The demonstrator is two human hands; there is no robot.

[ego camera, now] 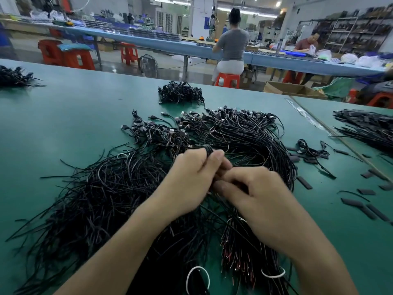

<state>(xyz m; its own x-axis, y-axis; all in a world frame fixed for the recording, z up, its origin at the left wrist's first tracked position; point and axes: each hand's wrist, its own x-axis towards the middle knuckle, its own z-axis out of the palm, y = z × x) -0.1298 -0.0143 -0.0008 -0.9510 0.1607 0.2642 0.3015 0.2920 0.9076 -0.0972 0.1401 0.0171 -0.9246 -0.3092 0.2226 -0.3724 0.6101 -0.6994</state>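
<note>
**Two hands at work over a heap of black cables**

One big heap of black cables (244, 135) sprawls across the green table (63, 124). Three smaller piles lie apart from it: a tight one (180, 94) just beyond the heap, one (14, 76) far to the heap's left and cut off by the frame edge, and one (365, 126) to the heap's right. Three white ties show in the heap: two (197, 279) at its near end and one small one at its left fringe. Short black sleeve pieces (353, 202) lie scattered right of the heap, too many and too alike to count surely. Beyond the heap, two people sit at a long blue bench (148, 42).

The strands in the heap's near half blur together.

Above the heap's middle, the left hand (191, 179) has its fingers curled closed round a small coil of cable (209, 150), which shows only at the top of the fist. The right hand (261, 201) touches the left hand, its fingers bent in tight. It is motion-blurred, so I cannot tell whether it pinches anything.
</note>
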